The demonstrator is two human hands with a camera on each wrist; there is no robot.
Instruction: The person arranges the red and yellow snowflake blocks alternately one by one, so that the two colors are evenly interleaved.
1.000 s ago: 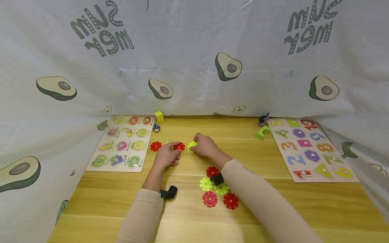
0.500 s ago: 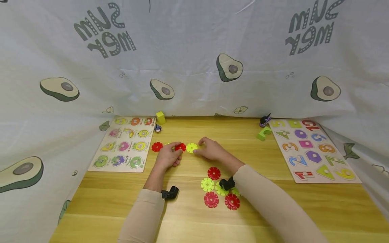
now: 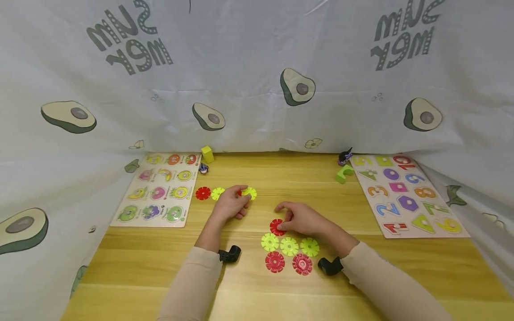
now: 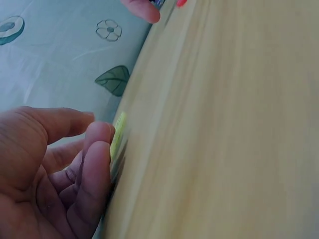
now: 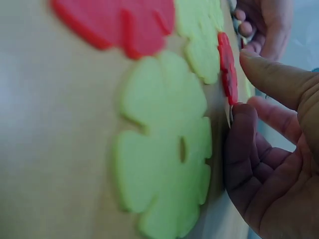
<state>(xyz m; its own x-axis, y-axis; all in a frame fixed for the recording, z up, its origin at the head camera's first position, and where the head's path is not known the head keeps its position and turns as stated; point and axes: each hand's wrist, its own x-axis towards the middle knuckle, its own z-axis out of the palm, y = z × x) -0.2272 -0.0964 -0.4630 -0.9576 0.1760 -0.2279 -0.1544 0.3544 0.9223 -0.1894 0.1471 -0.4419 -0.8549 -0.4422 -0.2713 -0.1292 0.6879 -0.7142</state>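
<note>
In the head view, a row of flower-shaped discs lies across the table: a red disc (image 3: pixel 203 193), a yellow disc (image 3: pixel 217 193), another red one mostly covered by fingers, and a right-end yellow disc (image 3: pixel 250 192). My left hand (image 3: pixel 230 203) rests at the end of that row, thumb and index finger spread over the right-end disc; its edge (image 4: pixel 117 135) shows beside the fingertips in the left wrist view. My right hand (image 3: pixel 307 220) is at a nearer red disc (image 3: pixel 276 227), thumb at its edge and index finger held apart. That disc's rim (image 5: pixel 227 69) faces the fingertips in the right wrist view.
Below that red disc lie several yellow discs (image 3: pixel 289 246) and two red discs (image 3: pixel 275 261). A fruit puzzle board (image 3: pixel 124 203) is at left, a number board (image 3: pixel 379 194) at right. A yellow block (image 3: pixel 207 154), green arch block (image 3: pixel 343 174) and small figures stand near the printed curtain (image 3: pixel 257 111).
My right hand let go of the yellow disc at the row's end and came back to the nearer red disc. My left hand shifted right along the row, from the red disc to the yellow one.
</note>
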